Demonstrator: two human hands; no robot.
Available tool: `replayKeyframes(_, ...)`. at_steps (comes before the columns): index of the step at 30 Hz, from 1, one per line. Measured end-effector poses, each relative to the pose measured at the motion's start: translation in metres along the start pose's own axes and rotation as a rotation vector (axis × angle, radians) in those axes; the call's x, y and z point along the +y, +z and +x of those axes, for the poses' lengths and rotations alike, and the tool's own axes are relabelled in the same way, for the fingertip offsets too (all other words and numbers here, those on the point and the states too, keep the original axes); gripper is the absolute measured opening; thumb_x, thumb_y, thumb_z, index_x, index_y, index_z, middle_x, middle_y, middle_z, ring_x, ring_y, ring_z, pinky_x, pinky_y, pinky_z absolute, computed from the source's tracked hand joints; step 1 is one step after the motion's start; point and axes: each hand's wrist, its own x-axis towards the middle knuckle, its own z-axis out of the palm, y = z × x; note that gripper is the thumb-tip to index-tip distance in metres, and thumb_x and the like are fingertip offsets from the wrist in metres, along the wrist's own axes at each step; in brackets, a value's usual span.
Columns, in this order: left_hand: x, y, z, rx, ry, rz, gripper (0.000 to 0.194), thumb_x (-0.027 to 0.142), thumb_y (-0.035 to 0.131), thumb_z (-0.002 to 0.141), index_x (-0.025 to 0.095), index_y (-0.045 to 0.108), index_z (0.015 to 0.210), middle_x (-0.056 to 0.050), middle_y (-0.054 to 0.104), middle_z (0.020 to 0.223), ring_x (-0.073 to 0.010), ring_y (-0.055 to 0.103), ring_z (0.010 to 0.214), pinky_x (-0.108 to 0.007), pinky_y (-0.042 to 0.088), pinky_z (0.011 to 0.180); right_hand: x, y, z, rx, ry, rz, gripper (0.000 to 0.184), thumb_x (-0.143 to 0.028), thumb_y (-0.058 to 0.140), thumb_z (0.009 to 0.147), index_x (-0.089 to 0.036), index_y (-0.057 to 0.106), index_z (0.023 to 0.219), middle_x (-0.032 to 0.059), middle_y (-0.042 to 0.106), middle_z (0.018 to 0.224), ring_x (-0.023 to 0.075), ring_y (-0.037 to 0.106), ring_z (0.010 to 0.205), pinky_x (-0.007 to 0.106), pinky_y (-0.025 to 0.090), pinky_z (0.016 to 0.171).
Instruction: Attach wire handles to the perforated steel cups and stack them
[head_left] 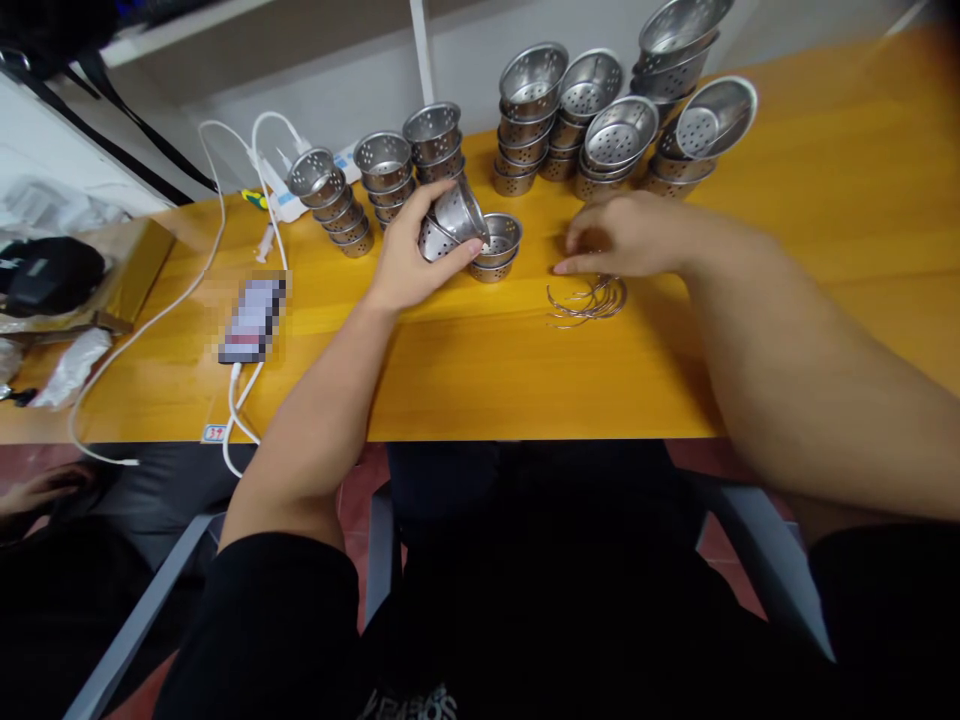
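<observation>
My left hand (409,250) is closed around a tilted perforated metal cup (459,212), its fingers behind and its thumb across the front. A second metal surface with holes shows under the palm; whether it is another cup I cannot tell. Just right of that hand, two nested perforated cups (495,262) stand upright on the table. My right hand (619,235) hovers low above the tabletop, palm down, with thumb and fingers loosely curved and apart. Nothing shows between them. A small heap of curved thin metal wires (592,300) lies right below it.
Several stacks of perforated cups (525,130) line the back of the wooden table (480,370), some tilted at the right. On the left lie a phone (253,318), white cables (223,200) and a small syringe (265,243). Another person's hand (49,490) shows at lower left.
</observation>
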Motion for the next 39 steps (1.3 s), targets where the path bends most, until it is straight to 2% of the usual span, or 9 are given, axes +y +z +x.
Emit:
replayKeyframes(3, 0.000, 0.002, -0.002, 0.013, 0.010, -0.023, 0.113, 0.114, 0.073, 0.101, 0.034, 0.063, 0.180, -0.016, 0.083, 0.174, -0.0423, 0.085, 0.158, -0.060, 0.065, 0.145, -0.003, -0.002, -0.003, 0.008, 0.077, -0.048, 0.069, -0.098, 0.098, 0.104, -0.030, 0.083, 0.099, 0.0095, 0.080, 0.089, 0.0331, 0.074, 0.085, 0.060, 0.073, 0.103)
replayKeyframes(7, 0.009, 0.006, -0.001, 0.029, 0.035, -0.037, 0.112, 0.115, 0.073, 0.101, 0.034, 0.066, 0.178, -0.016, 0.084, 0.172, -0.0425, 0.088, 0.156, -0.061, 0.068, 0.144, -0.056, -0.006, 0.003, 0.207, 0.154, -0.099, 0.060, -0.079, 0.089, 0.118, -0.025, 0.089, 0.145, 0.0252, 0.087, 0.146, 0.0462, 0.083, 0.127, 0.071, 0.066, 0.126)
replayKeyframes(9, 0.014, 0.009, -0.001, 0.025, 0.042, -0.031, 0.114, 0.116, 0.071, 0.101, 0.035, 0.066, 0.180, -0.015, 0.083, 0.175, -0.0434, 0.087, 0.159, -0.062, 0.067, 0.145, -0.086, -0.004, 0.008, 0.251, 0.045, 0.000, 0.062, -0.072, 0.086, 0.121, -0.033, 0.084, 0.168, 0.0218, 0.078, 0.174, 0.0463, 0.082, 0.142, 0.070, 0.065, 0.135)
replayKeyframes(11, 0.017, 0.013, 0.000, 0.023, 0.047, -0.023, 0.116, 0.118, 0.068, 0.100, 0.038, 0.064, 0.183, -0.014, 0.081, 0.179, -0.0444, 0.084, 0.165, -0.065, 0.066, 0.147, -0.109, 0.002, 0.013, 0.257, -0.032, 0.100, 0.062, -0.074, 0.090, 0.117, -0.043, 0.084, 0.171, 0.0148, 0.072, 0.186, 0.0503, 0.076, 0.159, 0.072, 0.066, 0.136)
replayKeyframes(14, 0.017, 0.015, 0.000, 0.008, 0.043, -0.018, 0.119, 0.119, 0.066, 0.101, 0.039, 0.060, 0.189, -0.014, 0.076, 0.187, -0.0460, 0.079, 0.174, -0.067, 0.063, 0.151, -0.126, 0.014, 0.020, 0.240, -0.054, 0.170, 0.051, -0.078, 0.092, 0.115, -0.047, 0.091, 0.156, 0.0121, 0.083, 0.170, 0.0541, 0.072, 0.166, 0.076, 0.070, 0.130)
replayKeyframes(17, 0.016, 0.013, 0.000, -0.007, 0.031, -0.023, 0.118, 0.117, 0.066, 0.103, 0.037, 0.059, 0.190, -0.016, 0.076, 0.188, -0.0464, 0.076, 0.177, -0.067, 0.061, 0.153, -0.126, 0.022, 0.022, 0.227, -0.032, 0.160, 0.047, -0.080, 0.084, 0.119, -0.044, 0.093, 0.147, 0.0125, 0.090, 0.148, 0.0523, 0.081, 0.151, 0.074, 0.074, 0.124)
replayKeyframes(21, 0.018, 0.011, 0.000, -0.014, 0.027, -0.020, 0.115, 0.117, 0.067, 0.102, 0.035, 0.067, 0.183, -0.018, 0.082, 0.179, -0.0448, 0.082, 0.168, -0.066, 0.065, 0.149, -0.119, 0.024, 0.021, 0.257, 0.027, 0.119, 0.055, -0.086, 0.080, 0.119, -0.041, 0.090, 0.148, 0.0132, 0.091, 0.136, 0.0508, 0.084, 0.138, 0.070, 0.073, 0.125)
replayKeyframes(28, 0.019, 0.005, -0.002, -0.028, -0.005, -0.055, 0.111, 0.113, 0.077, 0.101, 0.034, 0.068, 0.179, -0.019, 0.084, 0.174, -0.0425, 0.085, 0.163, -0.066, 0.067, 0.147, -0.103, 0.024, 0.023, 0.297, 0.060, 0.095, 0.059, -0.092, 0.062, 0.125, -0.042, 0.090, 0.138, 0.0134, 0.090, 0.147, 0.0464, 0.079, 0.139, 0.069, 0.065, 0.134)
replayKeyframes(39, -0.012, 0.018, -0.004, -0.060, -0.045, -0.196, 0.121, 0.117, 0.083, 0.092, 0.034, 0.064, 0.180, -0.022, 0.085, 0.168, -0.0438, 0.088, 0.157, -0.067, 0.077, 0.131, -0.101, 0.036, 0.031, 0.245, 0.033, 0.112, 0.054, -0.086, 0.064, 0.123, -0.047, 0.092, 0.146, 0.0141, 0.090, 0.137, 0.0537, 0.076, 0.149, 0.078, 0.062, 0.139)
